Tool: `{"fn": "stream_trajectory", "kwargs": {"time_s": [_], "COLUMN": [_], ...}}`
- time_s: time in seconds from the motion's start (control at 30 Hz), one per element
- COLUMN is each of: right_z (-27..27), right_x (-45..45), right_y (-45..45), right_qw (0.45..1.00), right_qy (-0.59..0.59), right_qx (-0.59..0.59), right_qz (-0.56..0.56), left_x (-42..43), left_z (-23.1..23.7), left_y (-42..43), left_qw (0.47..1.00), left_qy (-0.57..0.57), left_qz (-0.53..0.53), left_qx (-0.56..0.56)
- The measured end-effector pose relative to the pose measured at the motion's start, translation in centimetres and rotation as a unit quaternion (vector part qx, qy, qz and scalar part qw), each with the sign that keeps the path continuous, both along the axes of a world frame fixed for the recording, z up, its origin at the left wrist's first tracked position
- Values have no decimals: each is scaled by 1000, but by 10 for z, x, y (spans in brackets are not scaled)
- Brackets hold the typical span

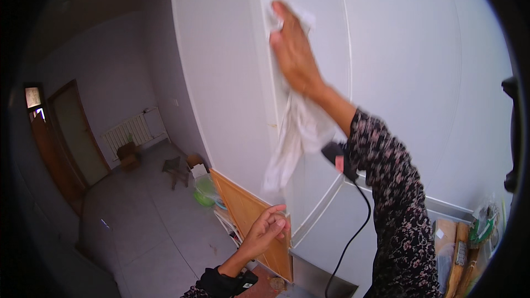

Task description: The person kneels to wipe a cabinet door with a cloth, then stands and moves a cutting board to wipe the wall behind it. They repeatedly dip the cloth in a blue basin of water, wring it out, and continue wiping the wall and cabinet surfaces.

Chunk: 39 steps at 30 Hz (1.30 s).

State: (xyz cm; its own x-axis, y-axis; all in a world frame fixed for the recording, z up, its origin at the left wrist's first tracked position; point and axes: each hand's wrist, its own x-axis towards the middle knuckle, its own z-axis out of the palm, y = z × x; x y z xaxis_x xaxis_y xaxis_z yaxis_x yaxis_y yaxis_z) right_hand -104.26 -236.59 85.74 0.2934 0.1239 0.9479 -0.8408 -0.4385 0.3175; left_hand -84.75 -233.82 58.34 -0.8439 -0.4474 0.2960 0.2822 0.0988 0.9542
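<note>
A white cloth point(290, 145) is pressed by my right hand point(296, 51) to the pale wall, high up beside its vertical corner edge point(271, 103). The cloth's loose end hangs below my wrist along the edge. Much lower, my left hand point(265, 231) hovers by the foot of the corner, fingers loosely curled and apart with nothing in them. Behind it stands a light wooden panel point(236, 203); whether the hand touches it, I cannot tell. By my right sleeve is a black device point(339, 161) with a cable point(352, 240). Another black device point(248, 281) sits at my left wrist.
Lower right, wooden pieces point(455, 256) and a plastic bag with green contents point(482, 227) lie by the wall. Left of the corner, a room opens with a grey tiled floor point(140, 223), folding stool point(176, 169), radiator point(128, 132) and door point(72, 132). A green bag point(203, 192) stands behind the panel.
</note>
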Motion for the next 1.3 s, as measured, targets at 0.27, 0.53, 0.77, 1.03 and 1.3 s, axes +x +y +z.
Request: {"fn": "stream_trajectory", "kwargs": {"time_s": [0.27,0.53,0.77,1.03,1.3], "right_z": [171,-3,-34,205,71], "right_x": [-1,-13,-2,4,-22], "right_y": [-10,8,14,-10,-16], "right_qw": [999,998,996,997,996], "right_qy": [-27,31,8,-42,83], "right_qx": [46,61,89,63,-20], "right_qz": [-8,-15,-4,-13,-26], "left_x": [31,31,24,49,36], "left_z": [30,21,17,42,39], "left_y": [-31,-40,-46,-71,-67], "left_qw": [999,999,999,995,992], "left_qy": [23,0,11,41,49], "left_qz": [38,42,28,89,112], "left_qx": [-27,-32,-32,-30,-33]}}
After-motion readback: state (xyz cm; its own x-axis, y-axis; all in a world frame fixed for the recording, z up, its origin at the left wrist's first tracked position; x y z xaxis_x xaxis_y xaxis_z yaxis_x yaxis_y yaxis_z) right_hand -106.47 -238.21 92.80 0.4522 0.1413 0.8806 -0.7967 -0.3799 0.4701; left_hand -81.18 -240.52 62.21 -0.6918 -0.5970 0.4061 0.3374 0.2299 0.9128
